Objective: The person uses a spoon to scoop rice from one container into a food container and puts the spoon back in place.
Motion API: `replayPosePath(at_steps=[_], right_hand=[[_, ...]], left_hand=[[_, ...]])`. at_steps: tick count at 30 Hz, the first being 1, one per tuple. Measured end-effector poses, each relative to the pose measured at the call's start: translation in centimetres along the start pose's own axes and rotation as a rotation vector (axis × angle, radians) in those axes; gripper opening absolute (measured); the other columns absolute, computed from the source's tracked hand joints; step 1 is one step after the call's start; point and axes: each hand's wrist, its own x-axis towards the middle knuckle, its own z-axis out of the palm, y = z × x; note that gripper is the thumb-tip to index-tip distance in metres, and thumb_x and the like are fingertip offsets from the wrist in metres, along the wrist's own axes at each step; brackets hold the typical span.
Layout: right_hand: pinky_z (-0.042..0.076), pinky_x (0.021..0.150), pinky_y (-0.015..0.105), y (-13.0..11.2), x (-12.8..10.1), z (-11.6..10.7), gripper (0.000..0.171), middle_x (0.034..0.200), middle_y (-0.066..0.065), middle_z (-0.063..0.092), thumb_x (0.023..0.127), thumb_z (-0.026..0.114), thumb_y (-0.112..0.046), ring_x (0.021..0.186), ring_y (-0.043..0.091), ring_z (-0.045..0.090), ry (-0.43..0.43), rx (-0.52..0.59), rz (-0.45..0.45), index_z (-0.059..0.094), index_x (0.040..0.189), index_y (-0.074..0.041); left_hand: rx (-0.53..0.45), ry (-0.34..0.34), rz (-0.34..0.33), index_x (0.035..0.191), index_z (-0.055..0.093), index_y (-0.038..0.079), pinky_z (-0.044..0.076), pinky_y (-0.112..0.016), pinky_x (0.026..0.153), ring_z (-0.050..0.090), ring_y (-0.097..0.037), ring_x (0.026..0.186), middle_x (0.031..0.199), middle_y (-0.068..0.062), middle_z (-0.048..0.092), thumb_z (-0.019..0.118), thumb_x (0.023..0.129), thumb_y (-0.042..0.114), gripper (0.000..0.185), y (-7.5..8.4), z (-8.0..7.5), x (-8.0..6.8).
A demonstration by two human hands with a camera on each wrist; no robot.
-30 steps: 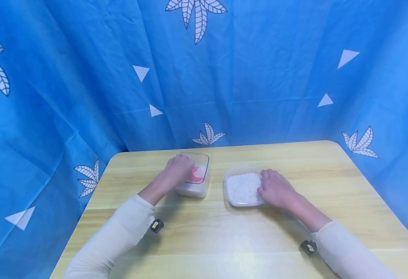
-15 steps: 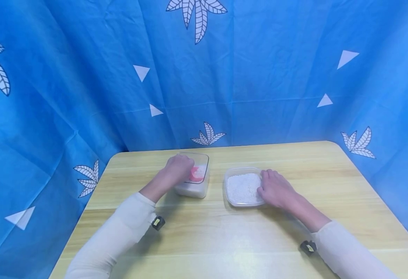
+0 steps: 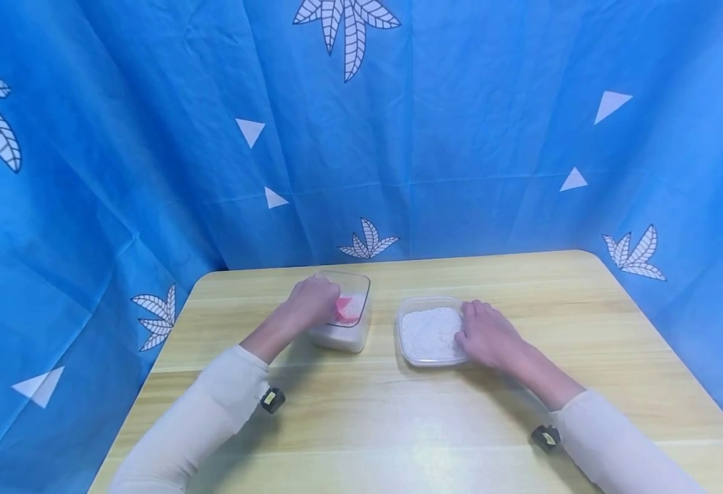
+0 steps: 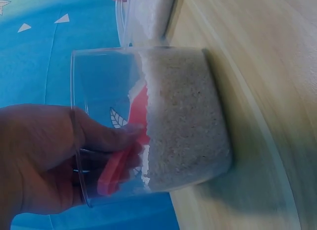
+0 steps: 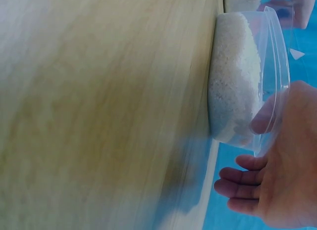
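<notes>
A deep clear tub [image 3: 344, 340] half full of white grains stands left of centre on the wooden table. My left hand [image 3: 311, 302] reaches into it and grips a pink scoop [image 3: 346, 309]. The left wrist view shows the fingers [image 4: 106, 137] curled round the scoop [image 4: 121, 161], whose blade is dug into the grains [image 4: 183, 116]. To the right a shallow clear tub [image 3: 426, 300] holds more white grains [image 3: 429, 331]. My right hand [image 3: 488, 336] holds its right rim. In the right wrist view the thumb [image 5: 262, 121] lies inside the rim [image 5: 277, 57], the other fingers outside.
The light wooden table [image 3: 398, 425] has rounded far corners and bare wood in front of both tubs. A blue curtain [image 3: 460, 137] with white leaves and triangles hangs close behind and at both sides. Both arms wear cream sleeves [image 3: 213, 412].
Almost nothing: my left forearm has shifted slightly to the left. Both hands stay at their tubs.
</notes>
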Motion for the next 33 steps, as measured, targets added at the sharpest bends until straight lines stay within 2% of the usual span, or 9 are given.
replayPosePath(at_steps=[6,15,21,27,33], right_hand=[[0.045,0.107,0.060,-0.1,0.0,0.1,0.058,0.129,0.033,0.055,0.098,0.047,-0.023,0.119,0.046,0.054,0.005,-0.002,-0.005,0.044,0.139,0.018],[0.044,0.109,0.061,0.1,0.1,0.3,0.058,0.131,0.035,0.055,0.099,0.046,-0.024,0.122,0.048,0.054,0.014,-0.002,-0.006,0.044,0.139,0.018],[0.043,0.110,0.061,0.1,0.1,0.2,0.058,0.133,0.034,0.055,0.098,0.046,-0.023,0.124,0.048,0.053,0.009,0.007,-0.003,0.043,0.140,0.018],[0.043,0.109,0.060,0.1,0.1,0.2,0.059,0.132,0.034,0.055,0.098,0.046,-0.023,0.123,0.047,0.053,0.003,0.013,-0.002,0.043,0.140,0.018],[0.044,0.109,0.060,0.1,0.2,0.3,0.058,0.131,0.034,0.055,0.098,0.046,-0.023,0.122,0.047,0.054,0.005,0.011,-0.004,0.044,0.139,0.018]], left_hand=[[-0.005,0.047,-0.018,0.098,0.078,0.005,0.051,-0.031,0.064,0.055,-0.021,0.075,0.083,-0.010,0.071,0.080,0.090,0.016,0.014,-0.1,0.2,-0.3],[-0.107,0.043,-0.090,0.089,0.077,0.006,0.046,-0.027,0.061,0.055,-0.020,0.072,0.082,-0.007,0.069,0.084,0.087,0.016,0.012,-0.2,0.0,-1.0],[-0.160,0.116,-0.087,0.082,0.077,0.006,0.046,-0.029,0.064,0.054,-0.019,0.069,0.076,-0.006,0.068,0.085,0.086,0.017,0.014,-0.5,0.0,-1.7],[-0.216,0.179,-0.079,0.087,0.081,0.007,0.048,-0.031,0.066,0.055,-0.019,0.072,0.080,-0.007,0.072,0.085,0.085,0.014,0.008,-0.8,0.4,-2.4],[-0.230,0.237,-0.058,0.088,0.081,0.005,0.046,-0.030,0.066,0.052,-0.019,0.071,0.074,-0.006,0.065,0.083,0.086,0.010,0.005,-1.0,0.7,-3.1]])
